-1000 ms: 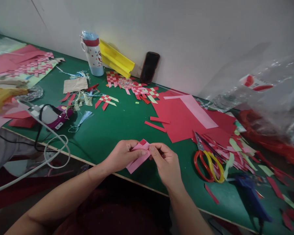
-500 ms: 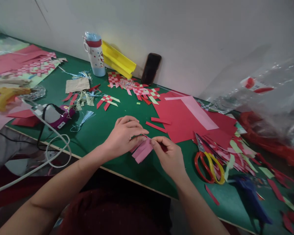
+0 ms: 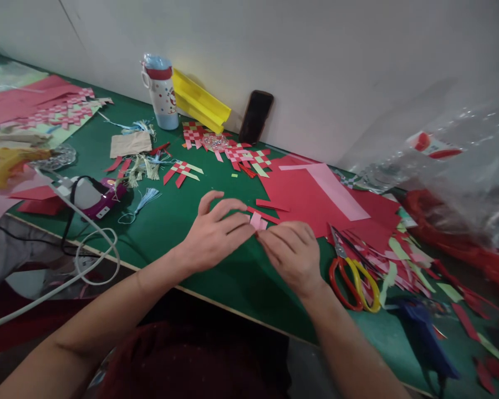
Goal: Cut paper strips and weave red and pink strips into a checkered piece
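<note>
Between my two hands is a small piece of folded pink paper [image 3: 258, 221], mostly covered by my fingers; only its far end shows. My left hand [image 3: 221, 230] pinches it from the left, with the index and other fingers curved above. From the right, my right hand [image 3: 293, 249] grips it, its fingers curled together and its back turned up. Just beyond the fingertips lie narrow red paper strips [image 3: 273, 205]. To the right of my right hand rest scissors [image 3: 355, 282] with one red and one yellow handle.
Red sheets [image 3: 303, 194] carry a pink strip [image 3: 341, 194]. Paper scraps [image 3: 411, 266] and a blue glue gun [image 3: 428, 338] lie right. Woven paper pieces [image 3: 241, 155], a phone [image 3: 256, 116] and a bottle [image 3: 163, 94] stand or lie behind. Leftward are tassels [image 3: 145, 200] and a cable [image 3: 108, 249].
My right hand has rolled over, its back now facing up. The pink paper has turned away from me and is largely covered by the fingers.
</note>
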{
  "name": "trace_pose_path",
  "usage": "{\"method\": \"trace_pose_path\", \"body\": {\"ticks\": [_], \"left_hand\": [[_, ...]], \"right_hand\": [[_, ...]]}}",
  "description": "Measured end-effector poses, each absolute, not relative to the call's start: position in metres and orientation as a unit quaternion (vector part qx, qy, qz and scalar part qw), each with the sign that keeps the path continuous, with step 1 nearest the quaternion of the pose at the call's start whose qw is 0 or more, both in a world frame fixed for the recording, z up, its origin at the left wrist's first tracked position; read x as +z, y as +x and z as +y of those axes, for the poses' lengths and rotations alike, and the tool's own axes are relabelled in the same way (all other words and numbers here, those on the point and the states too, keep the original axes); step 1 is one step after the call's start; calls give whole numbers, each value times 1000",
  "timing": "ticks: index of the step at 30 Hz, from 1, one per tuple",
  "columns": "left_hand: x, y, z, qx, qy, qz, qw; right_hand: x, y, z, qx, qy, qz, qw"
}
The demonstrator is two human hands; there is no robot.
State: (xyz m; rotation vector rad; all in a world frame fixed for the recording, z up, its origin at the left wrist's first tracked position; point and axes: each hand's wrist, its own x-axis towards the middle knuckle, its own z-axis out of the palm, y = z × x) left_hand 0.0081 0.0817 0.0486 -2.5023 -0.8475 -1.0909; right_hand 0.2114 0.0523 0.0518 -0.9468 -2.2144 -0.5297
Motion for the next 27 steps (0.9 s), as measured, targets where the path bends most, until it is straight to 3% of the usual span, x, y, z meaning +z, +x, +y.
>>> {"method": "trace_pose_path", "body": {"ticks": [7, 16, 27], "left_hand": [[11, -6, 51, -313, -901, -284, 98], [2, -14, 37, -245, -926, -284, 40], [2, -24, 18, -172, -935, -309, -5]], "right_hand": [[16, 209, 25, -127, -352, -895, 244], [7, 201, 14, -44, -378, -903, 201], [5, 213, -7, 33, -460, -849, 258]]}}
